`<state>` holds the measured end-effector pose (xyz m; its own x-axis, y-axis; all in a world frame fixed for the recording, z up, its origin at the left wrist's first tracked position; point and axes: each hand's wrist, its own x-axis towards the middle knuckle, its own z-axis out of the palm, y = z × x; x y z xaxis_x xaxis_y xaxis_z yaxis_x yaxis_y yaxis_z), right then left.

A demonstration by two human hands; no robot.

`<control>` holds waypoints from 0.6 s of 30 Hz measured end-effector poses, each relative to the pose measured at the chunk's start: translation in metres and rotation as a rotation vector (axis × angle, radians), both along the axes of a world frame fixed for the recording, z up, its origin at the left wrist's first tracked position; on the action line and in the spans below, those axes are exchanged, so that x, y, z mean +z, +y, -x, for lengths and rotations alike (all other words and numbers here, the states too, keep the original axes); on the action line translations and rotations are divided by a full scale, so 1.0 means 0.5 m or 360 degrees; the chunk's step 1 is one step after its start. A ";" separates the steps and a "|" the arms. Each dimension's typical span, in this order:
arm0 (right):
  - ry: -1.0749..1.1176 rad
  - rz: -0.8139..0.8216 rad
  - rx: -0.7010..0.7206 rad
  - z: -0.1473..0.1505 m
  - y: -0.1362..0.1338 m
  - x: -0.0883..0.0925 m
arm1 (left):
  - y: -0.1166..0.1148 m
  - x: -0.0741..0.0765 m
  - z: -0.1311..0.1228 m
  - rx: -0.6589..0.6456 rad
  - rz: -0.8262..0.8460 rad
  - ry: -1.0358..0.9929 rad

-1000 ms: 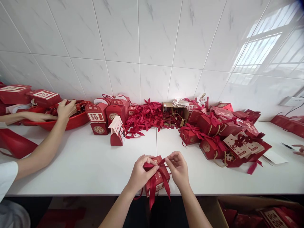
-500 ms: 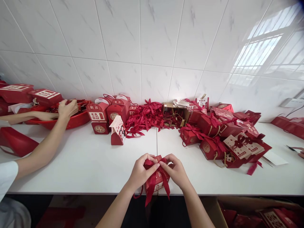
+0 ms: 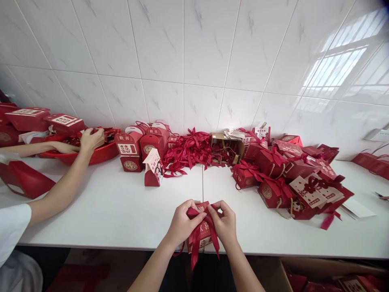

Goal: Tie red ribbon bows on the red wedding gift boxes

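Left grip [image 3: 184, 222] has red ribbon [image 3: 195, 245] pinched tight, and on my feed I see the right grip [image 3: 224, 222] clasping another stretch of it close by. The small red box [image 3: 204, 230] under that ribbon sits at the near edge of the desk [image 3: 130, 215], between both grips. Beyond it I see a ribbon pile [image 3: 190, 148], with bow-topped boxes [image 3: 270, 196] to its right.

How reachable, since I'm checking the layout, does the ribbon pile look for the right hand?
Probably yes: nothing stands between the right hand and the ribbon pile, though it would first have to release the held ribbon.
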<state>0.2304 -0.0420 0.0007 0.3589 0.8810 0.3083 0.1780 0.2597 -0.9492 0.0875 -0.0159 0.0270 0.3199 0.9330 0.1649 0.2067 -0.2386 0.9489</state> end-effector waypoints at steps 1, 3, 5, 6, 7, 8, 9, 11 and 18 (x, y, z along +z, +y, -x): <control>0.0019 0.0011 -0.0003 0.000 0.000 -0.002 | 0.000 -0.001 0.000 0.0000 0.0001 0.0001; 0.0048 0.0037 -0.0017 0.000 0.000 -0.005 | 0.000 -0.003 0.000 -0.0004 -0.0008 0.0007; 0.0078 0.0054 -0.0055 0.001 0.000 -0.006 | 0.002 -0.005 0.000 -0.0009 -0.0019 0.0013; 0.0099 0.0063 -0.0072 0.000 0.001 -0.005 | 0.003 -0.005 0.001 -0.0012 -0.0020 0.0014; 0.0124 0.0076 -0.0075 -0.001 0.001 -0.004 | 0.004 -0.005 0.003 -0.0018 -0.0014 0.0017; 0.0148 0.0097 -0.0049 -0.004 0.002 -0.002 | 0.006 -0.003 0.005 -0.0027 -0.0002 0.0024; 0.0166 0.0129 0.0010 -0.009 0.002 0.001 | 0.007 -0.001 0.007 -0.0041 0.0016 0.0033; 0.0185 0.0207 0.0199 -0.024 0.001 0.008 | 0.009 0.004 0.012 -0.0079 0.0067 0.0045; 0.0286 0.0109 0.0581 -0.075 -0.018 0.012 | 0.013 0.012 0.016 -0.0128 0.0137 0.0008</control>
